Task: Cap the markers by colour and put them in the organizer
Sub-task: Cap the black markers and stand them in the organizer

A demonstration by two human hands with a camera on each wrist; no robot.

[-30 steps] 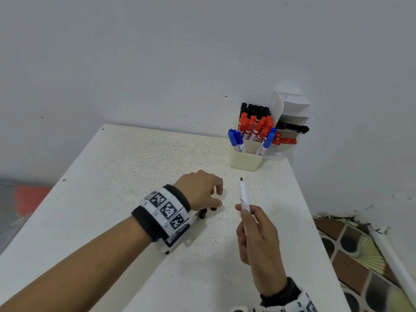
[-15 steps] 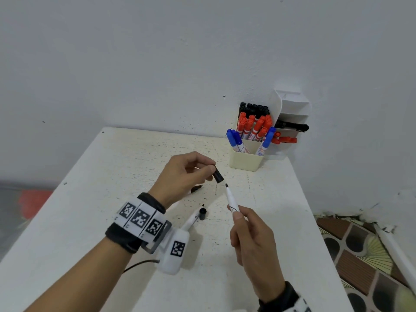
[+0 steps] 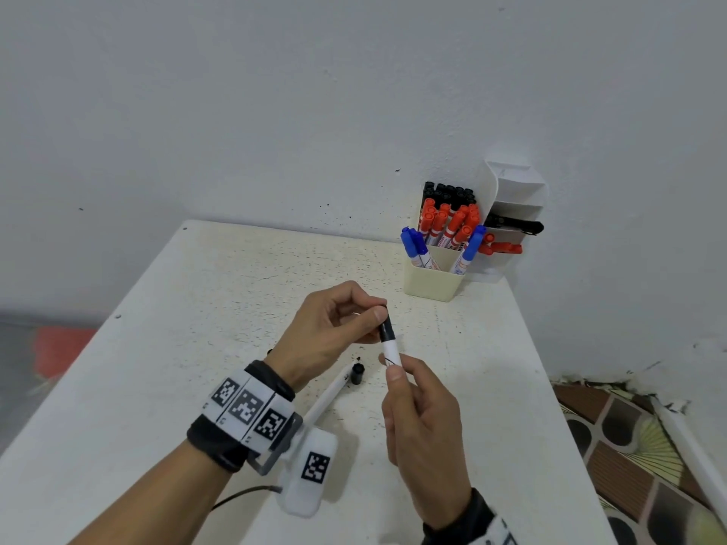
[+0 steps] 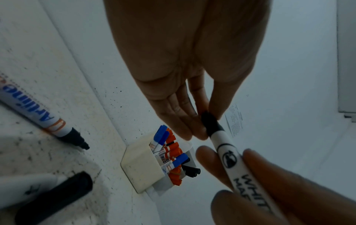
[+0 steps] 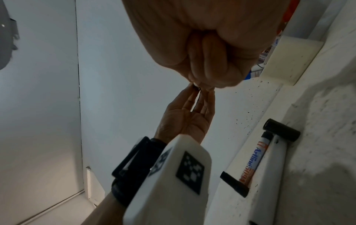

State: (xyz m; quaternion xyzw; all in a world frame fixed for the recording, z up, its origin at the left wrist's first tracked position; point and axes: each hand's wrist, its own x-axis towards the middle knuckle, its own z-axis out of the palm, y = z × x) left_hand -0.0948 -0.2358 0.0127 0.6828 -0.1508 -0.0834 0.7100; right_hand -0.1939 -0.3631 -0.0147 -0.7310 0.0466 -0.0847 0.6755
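Over the middle of the white table [image 3: 165, 348], both hands meet on one white marker [image 3: 391, 350]. The right hand [image 3: 423, 426] grips the marker's barrel from below, fingers curled round it, tip end pointing up and away. The left hand [image 3: 330, 332] pinches a black cap [image 3: 384, 328] between thumb and fingertips, and the cap sits on the marker's tip; the left wrist view shows cap [image 4: 210, 123] and barrel [image 4: 229, 153] joined, though whether it is fully seated I cannot tell.

Under the hands lies a second marker [image 3: 328, 397], uncapped, with a loose black cap [image 3: 357, 373] just beside its tip. The left wrist view shows another uncapped marker [image 4: 42, 118] lying there too, black tip bare.

The organizer [image 3: 432, 281], a cream cup, stands at the far right corner of the table, close against the wall [image 3: 275, 112] and near the right edge. It holds blue markers [image 3: 413, 245] in front, red markers [image 3: 448, 226] behind them and black markers [image 3: 448, 192] at the back. A white shelf unit [image 3: 515, 190] stands touching it on the right.

Bare tabletop lies between the hands and the organizer, and a broad stretch runs to the left edge. Past the right edge is patterned floor [image 3: 629, 446].
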